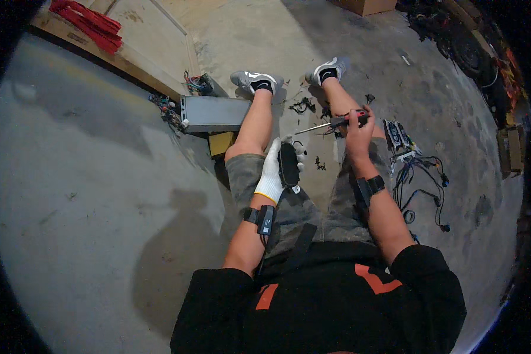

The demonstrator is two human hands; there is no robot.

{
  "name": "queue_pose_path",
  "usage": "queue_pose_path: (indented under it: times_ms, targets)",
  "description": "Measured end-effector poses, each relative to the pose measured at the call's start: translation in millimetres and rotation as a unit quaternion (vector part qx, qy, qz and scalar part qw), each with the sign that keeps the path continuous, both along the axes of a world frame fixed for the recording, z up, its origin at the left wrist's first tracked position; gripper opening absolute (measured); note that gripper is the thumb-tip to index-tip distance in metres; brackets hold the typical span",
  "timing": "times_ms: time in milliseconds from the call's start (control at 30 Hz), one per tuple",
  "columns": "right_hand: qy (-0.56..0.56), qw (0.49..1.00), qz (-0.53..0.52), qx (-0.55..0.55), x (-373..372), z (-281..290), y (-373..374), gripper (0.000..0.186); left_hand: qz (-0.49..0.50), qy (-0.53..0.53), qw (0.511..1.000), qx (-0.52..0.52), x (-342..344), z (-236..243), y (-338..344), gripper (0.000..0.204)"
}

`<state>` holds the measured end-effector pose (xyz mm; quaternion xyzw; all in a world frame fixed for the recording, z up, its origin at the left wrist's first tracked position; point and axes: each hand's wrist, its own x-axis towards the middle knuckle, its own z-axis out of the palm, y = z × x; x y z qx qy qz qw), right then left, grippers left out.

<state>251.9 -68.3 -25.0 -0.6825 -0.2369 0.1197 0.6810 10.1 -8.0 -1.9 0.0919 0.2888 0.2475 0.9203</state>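
My left hand, in a white knit glove, is closed around a long black oval part above my left thigh. A small light tab shows at the part's lower end; I cannot make out its exact kind. My bare right hand grips a screwdriver with a red and black handle. Its thin metal shaft points left, and the tip hangs just above and right of the black part, apart from it. A small black piece shows just beyond my right fingers; whether I hold it is unclear.
Left of my legs, a grey metal box with bundled wires rests by a yellow block. Black cables and silver-black parts lie right. Small black scraps litter the floor between my feet. A red cloth drapes a wooden-edged board.
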Motion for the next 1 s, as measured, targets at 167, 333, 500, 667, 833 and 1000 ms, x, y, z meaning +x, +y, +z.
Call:
queue_pose_path:
  times_ms: [167, 333, 500, 667, 833, 1000]
  targets:
    - [0.147, 0.972, 0.122, 0.14, -31.5, 36.6, -2.7, 0.05, -0.001, 0.028, 1.0, 0.0, -0.2, 4.1, -0.1, 0.031]
    - [0.132, 0.963, 0.177, 0.155, -46.3, 41.0, -4.0, 0.045, 0.0, 0.037, 0.999, -0.004, 0.2, -1.8, 0.3, 0.031]
    - [0.104, 0.966, 0.195, 0.138, -52.8, 38.0, -3.8, 0.044, -0.001, 0.04, 0.999, -0.005, -0.2, -1.7, 0.2, 0.031]
    - [0.118, 0.958, 0.208, 0.159, -57.2, 40.6, -3.6, 0.044, -0.005, 0.028, 1.0, -0.008, -1.3, -0.8, -0.3, 0.031]
    - [0.113, 0.961, 0.209, 0.144, -55.0, 37.7, -3.6, 0.043, 0.0, 0.074, 0.997, 0.004, 1.6, 6.8, -1.4, 0.03]
    - [0.124, 0.96, 0.2, 0.154, -59.8, 38.5, -2.0, 0.042, 0.003, 0.068, 0.998, 0.001, 1.6, 5.0, -1.8, 0.03]
